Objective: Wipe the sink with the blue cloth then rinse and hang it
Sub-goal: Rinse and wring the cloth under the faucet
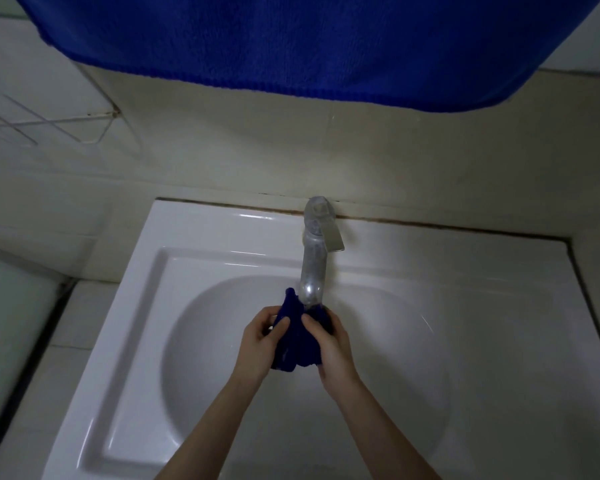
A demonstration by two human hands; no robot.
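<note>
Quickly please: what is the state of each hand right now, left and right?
Left hand: closed, holding the blue cloth.
Right hand: closed, holding the same cloth.

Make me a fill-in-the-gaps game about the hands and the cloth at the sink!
The cloth gripped over the sink is ____ in colour.
It is held by ____ hands, the left hand and the right hand.
The faucet spout is directly ____ the cloth.
The sink bowl is ____ in colour.
Missing words: blue; two; above; white.
</note>
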